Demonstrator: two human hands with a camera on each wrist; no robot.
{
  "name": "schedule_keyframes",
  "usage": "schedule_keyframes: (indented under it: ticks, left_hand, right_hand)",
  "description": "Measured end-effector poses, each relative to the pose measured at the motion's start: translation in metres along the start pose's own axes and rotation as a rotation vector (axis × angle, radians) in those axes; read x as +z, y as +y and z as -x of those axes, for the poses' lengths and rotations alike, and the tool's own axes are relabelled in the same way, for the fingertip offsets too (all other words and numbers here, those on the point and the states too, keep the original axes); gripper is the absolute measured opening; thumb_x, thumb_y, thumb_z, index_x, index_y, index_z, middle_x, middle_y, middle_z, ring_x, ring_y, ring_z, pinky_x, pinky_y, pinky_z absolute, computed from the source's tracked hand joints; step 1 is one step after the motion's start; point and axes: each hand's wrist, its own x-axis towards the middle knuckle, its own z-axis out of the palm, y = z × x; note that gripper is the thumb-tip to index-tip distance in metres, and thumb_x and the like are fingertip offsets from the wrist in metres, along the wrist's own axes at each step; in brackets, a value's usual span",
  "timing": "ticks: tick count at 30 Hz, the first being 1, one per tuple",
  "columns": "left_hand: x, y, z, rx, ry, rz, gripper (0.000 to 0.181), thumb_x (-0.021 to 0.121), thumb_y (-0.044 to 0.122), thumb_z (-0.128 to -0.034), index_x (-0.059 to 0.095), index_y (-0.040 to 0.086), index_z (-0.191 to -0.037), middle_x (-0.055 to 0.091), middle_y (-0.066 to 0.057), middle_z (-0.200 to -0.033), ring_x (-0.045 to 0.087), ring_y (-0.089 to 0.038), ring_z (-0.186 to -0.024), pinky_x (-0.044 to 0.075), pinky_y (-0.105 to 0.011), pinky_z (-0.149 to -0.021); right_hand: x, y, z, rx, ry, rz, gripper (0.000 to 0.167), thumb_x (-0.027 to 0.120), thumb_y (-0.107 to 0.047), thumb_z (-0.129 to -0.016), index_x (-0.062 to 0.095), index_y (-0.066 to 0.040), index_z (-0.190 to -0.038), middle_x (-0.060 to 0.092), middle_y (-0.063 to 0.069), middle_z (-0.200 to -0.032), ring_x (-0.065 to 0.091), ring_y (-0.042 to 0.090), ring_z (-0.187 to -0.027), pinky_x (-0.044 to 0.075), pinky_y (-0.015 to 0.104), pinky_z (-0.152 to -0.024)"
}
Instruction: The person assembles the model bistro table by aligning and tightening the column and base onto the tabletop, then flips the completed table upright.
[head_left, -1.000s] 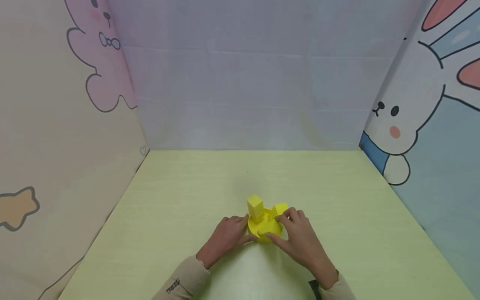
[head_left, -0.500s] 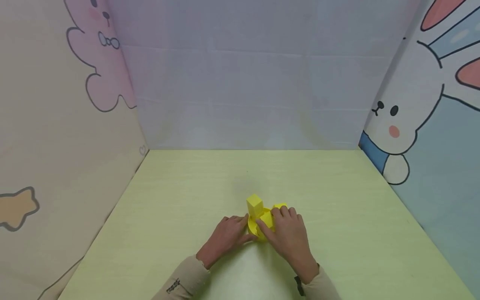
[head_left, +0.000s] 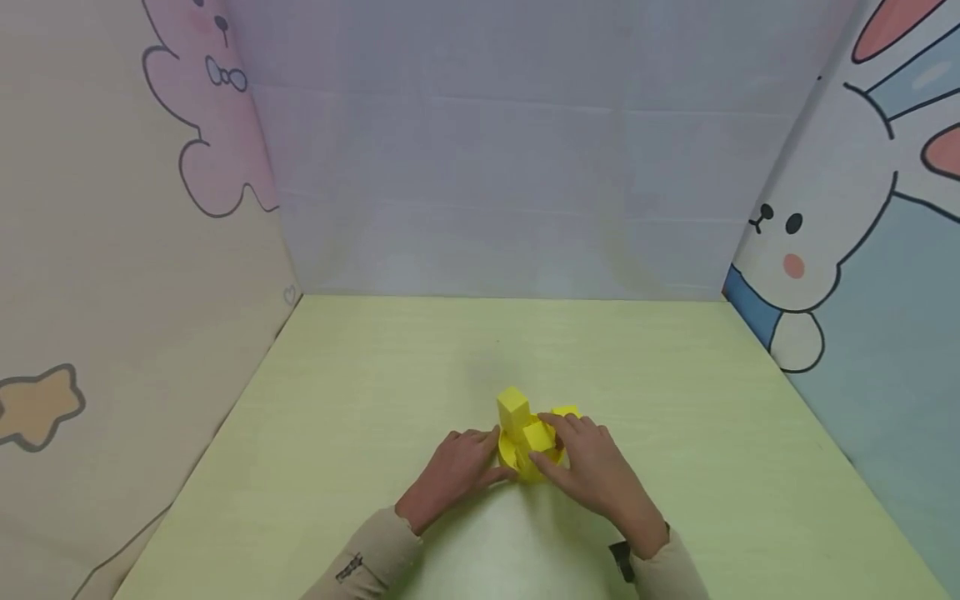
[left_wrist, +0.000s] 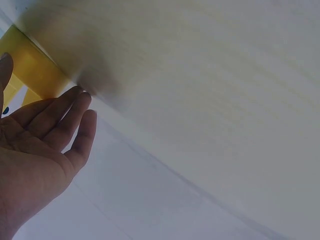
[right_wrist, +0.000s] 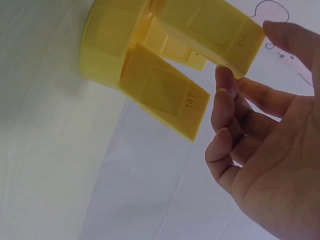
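A round yellow holder (head_left: pixel 507 455) stands on the table with several yellow blocks rising from it. My left hand (head_left: pixel 459 468) holds its left side between thumb and fingers; in the left wrist view, the holder (left_wrist: pixel 37 65) lies beyond the fingertips. My right hand (head_left: pixel 600 475) pinches a yellow block (head_left: pixel 537 436) by its upper end, its lower part inside the holder. In the right wrist view, thumb and fingertips touch the end of this block (right_wrist: pixel 215 35). Beside it leans a block marked 147 (right_wrist: pixel 165 92). A tall block (head_left: pixel 513 410) stands at the back left.
The pale green table (head_left: pixel 375 367) carries the holder near its front middle. A lilac backdrop (head_left: pixel 495 192) closes the rear. Cartoon-printed side panels stand left and right, with a rabbit (head_left: pixel 810 225) on the right one.
My right hand moved in over the holder, then drew slightly back right. The pinched block now stands up from the holder. My left hand has stayed in place, and the head view has shifted slightly.
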Motion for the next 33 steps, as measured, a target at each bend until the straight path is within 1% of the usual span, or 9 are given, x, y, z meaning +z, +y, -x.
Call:
schedule_keyframes:
  ticks: [3,6,11,14,16,21,26,29,33]
  left_hand:
    - [-0.002,0.000,0.000,0.001,-0.004,0.001,0.068,0.074,0.051,-0.0918,0.062,0.000,-0.136,0.076,-0.009,-0.108,0.071,-0.021,-0.100,0.053,-0.037,-0.078]
    - [-0.002,0.000,0.001,0.007,0.006,0.002,0.068,0.074,0.050,-0.0918,0.062,0.000,-0.136,0.076,-0.009,-0.108,0.071,-0.022,-0.100,0.054,-0.038,-0.078]
    - [-0.002,-0.001,0.001,0.017,0.029,0.006,0.064,0.075,0.048,-0.0921,0.062,0.002,-0.134,0.076,-0.009,-0.107,0.072,-0.023,-0.099,0.054,-0.039,-0.078]
    - [-0.002,-0.002,0.000,0.023,0.035,0.008,0.061,0.076,0.047,-0.0922,0.063,0.003,-0.132,0.076,-0.009,-0.106,0.072,-0.023,-0.098,0.054,-0.039,-0.077]
    - [-0.001,-0.002,0.000,0.027,0.035,0.011,0.061,0.076,0.047,-0.0917,0.063,0.003,-0.132,0.076,-0.008,-0.105,0.072,-0.022,-0.098,0.054,-0.039,-0.077]
    - [-0.001,-0.002,0.001,0.023,0.020,0.006,0.064,0.076,0.048,-0.0916,0.062,0.002,-0.135,0.076,-0.008,-0.107,0.072,-0.021,-0.099,0.054,-0.038,-0.077]
    - [0.001,-0.003,0.001,0.020,0.018,0.006,0.067,0.076,0.049,-0.0915,0.061,0.002,-0.138,0.076,-0.009,-0.109,0.071,-0.022,-0.100,0.054,-0.038,-0.077]
    - [0.002,-0.003,0.000,0.030,0.030,-0.003,0.067,0.076,0.049,-0.0909,0.061,0.003,-0.137,0.076,-0.008,-0.107,0.072,-0.021,-0.099,0.054,-0.038,-0.076]
    - [0.003,-0.003,0.000,0.029,0.031,-0.014,0.067,0.075,0.051,-0.0908,0.062,0.004,-0.136,0.076,-0.007,-0.105,0.072,-0.020,-0.097,0.053,-0.037,-0.075]
  right_hand:
    - [0.003,0.001,-0.004,0.060,-0.014,-0.025,0.048,0.074,-0.032,-0.097,0.065,-0.001,-0.132,0.057,-0.003,-0.083,0.049,0.013,-0.077,0.046,0.033,-0.069]
    - [0.006,0.001,-0.009,0.110,-0.014,-0.029,0.048,0.074,-0.034,-0.097,0.065,0.000,-0.130,0.058,-0.003,-0.083,0.049,0.012,-0.074,0.046,0.031,-0.064]
    - [0.011,-0.004,-0.013,0.124,0.029,0.035,0.046,0.076,-0.036,-0.094,0.067,0.000,-0.123,0.063,0.001,-0.082,0.051,0.014,-0.067,0.048,0.032,-0.058]
    - [0.010,-0.006,-0.013,0.118,0.044,0.083,0.045,0.077,-0.037,-0.094,0.068,0.000,-0.119,0.062,0.001,-0.077,0.049,0.012,-0.062,0.045,0.030,-0.053]
    - [0.007,-0.006,-0.012,0.117,0.030,0.080,0.048,0.076,-0.038,-0.094,0.067,0.000,-0.122,0.057,-0.001,-0.071,0.046,0.012,-0.059,0.042,0.029,-0.050]
    - [-0.002,0.000,-0.014,0.085,-0.062,-0.021,0.050,0.073,-0.033,-0.098,0.062,-0.003,-0.136,0.046,-0.006,-0.064,0.042,0.010,-0.057,0.041,0.028,-0.052]
    - [-0.006,0.005,-0.016,0.021,-0.126,-0.047,0.041,0.071,-0.023,-0.099,0.063,-0.004,-0.135,0.049,-0.009,-0.068,0.044,0.007,-0.059,0.043,0.026,-0.054]
    - [-0.004,0.003,-0.015,0.031,-0.089,-0.020,0.036,0.074,-0.023,-0.097,0.064,-0.003,-0.126,0.048,-0.008,-0.066,0.043,0.008,-0.057,0.041,0.026,-0.052]
    - [0.000,0.001,-0.013,0.086,0.009,0.056,0.039,0.080,-0.039,-0.091,0.062,-0.007,-0.103,0.043,-0.005,-0.059,0.039,0.010,-0.050,0.034,0.026,-0.045]
